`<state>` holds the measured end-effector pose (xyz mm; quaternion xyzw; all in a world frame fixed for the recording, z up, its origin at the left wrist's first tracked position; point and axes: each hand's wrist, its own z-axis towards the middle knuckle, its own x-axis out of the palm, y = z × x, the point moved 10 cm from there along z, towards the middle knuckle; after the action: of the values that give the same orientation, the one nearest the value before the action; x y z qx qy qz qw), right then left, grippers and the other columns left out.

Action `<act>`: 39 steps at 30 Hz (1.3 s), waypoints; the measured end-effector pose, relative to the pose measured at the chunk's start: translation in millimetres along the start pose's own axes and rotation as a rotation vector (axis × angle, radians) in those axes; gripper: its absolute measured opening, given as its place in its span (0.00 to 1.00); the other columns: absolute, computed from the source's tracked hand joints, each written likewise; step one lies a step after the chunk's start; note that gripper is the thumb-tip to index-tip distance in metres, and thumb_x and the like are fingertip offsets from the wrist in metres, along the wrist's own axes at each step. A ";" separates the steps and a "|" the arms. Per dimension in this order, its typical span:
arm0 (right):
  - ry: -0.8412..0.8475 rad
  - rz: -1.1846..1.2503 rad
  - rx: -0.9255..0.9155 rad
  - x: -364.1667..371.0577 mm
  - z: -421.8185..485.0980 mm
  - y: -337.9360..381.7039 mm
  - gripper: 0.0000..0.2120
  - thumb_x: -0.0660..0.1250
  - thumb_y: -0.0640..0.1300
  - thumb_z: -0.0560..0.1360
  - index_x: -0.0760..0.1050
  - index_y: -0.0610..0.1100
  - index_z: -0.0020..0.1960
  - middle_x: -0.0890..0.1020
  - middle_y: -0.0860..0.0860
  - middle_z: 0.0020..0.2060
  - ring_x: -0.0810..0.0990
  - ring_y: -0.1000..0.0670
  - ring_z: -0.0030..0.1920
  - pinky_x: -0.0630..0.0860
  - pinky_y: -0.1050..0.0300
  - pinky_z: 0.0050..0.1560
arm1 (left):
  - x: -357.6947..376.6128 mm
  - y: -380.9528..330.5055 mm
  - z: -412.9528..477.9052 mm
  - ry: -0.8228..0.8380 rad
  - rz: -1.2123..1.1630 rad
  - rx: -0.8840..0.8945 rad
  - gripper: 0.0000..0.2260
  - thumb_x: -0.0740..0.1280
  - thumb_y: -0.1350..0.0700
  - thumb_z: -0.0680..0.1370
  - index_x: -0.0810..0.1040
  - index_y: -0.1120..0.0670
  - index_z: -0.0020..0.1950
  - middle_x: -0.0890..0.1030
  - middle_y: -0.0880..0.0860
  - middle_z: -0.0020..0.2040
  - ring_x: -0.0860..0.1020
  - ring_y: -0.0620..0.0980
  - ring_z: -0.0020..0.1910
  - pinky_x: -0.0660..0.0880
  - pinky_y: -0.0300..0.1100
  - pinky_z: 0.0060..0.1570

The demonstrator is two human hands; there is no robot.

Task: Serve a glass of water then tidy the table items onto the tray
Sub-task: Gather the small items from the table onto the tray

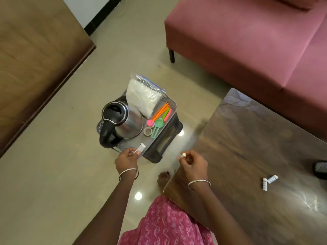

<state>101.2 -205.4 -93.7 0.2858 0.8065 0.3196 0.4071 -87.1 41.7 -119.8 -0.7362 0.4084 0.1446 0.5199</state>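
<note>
A grey tray (172, 105) rests on a low black stool on the floor. It carries a steel kettle (123, 122) with a black lid and handle, a clear bag of white stuff (143, 98), orange, green and pink sticks (162, 112), a green scoop (156, 127), a pink-capped pot (150, 123) and a tape roll (147, 131). My left hand (126, 160) pinches a small white object (141, 148) at the tray's near edge. My right hand (192, 162) pinches a small cylindrical item with a yellow end (183, 154), held above the floor between the tray and the table.
A dark wooden table (256, 156) stands at the right with two white pill strips (269, 181) and a dark object (320, 169) at its right edge. A pink sofa (247, 41) is behind it. A brown wooden surface (35, 59) fills the left. My bare foot (163, 179) is on the tiled floor.
</note>
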 end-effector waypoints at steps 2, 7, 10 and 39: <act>0.021 -0.014 -0.021 12.9 5.4 7.8 0.06 0.77 0.41 0.69 0.79 0.46 0.42 0.83 0.56 0.34 0.81 0.59 0.35 0.78 0.62 0.41 | 7.5 -2.8 15.3 0.024 0.115 0.024 0.05 0.72 0.61 0.72 0.85 0.57 0.48 0.85 0.57 0.43 0.82 0.59 0.44 0.76 0.45 0.45; 0.069 -0.084 -0.063 34.2 16.2 18.8 0.06 0.76 0.42 0.70 0.80 0.46 0.44 0.84 0.53 0.37 0.82 0.53 0.38 0.79 0.58 0.42 | 40.8 -0.6 43.5 0.114 0.245 -0.013 0.08 0.69 0.61 0.75 0.85 0.56 0.51 0.85 0.58 0.49 0.80 0.61 0.50 0.77 0.48 0.49; 0.070 -0.120 -0.071 37.5 25.0 21.8 0.06 0.76 0.42 0.70 0.80 0.45 0.44 0.83 0.54 0.36 0.81 0.56 0.36 0.76 0.64 0.40 | 54.8 9.4 53.3 0.150 0.243 -0.079 0.09 0.69 0.61 0.75 0.85 0.56 0.53 0.85 0.56 0.51 0.79 0.59 0.53 0.77 0.47 0.52; 0.315 -0.501 -0.306 202.8 83.3 94.5 0.06 0.67 0.36 0.70 0.79 0.43 0.46 0.82 0.47 0.44 0.79 0.45 0.45 0.71 0.56 0.43 | 19.7 36.1 56.0 -0.034 -0.017 -0.196 0.13 0.64 0.69 0.73 0.84 0.54 0.45 0.85 0.55 0.40 0.83 0.55 0.40 0.76 0.40 0.45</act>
<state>87.6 24.1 -157.8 -0.0390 0.8473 0.3671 0.3818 -90.1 77.8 -179.1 -0.7844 0.3772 0.1919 0.4535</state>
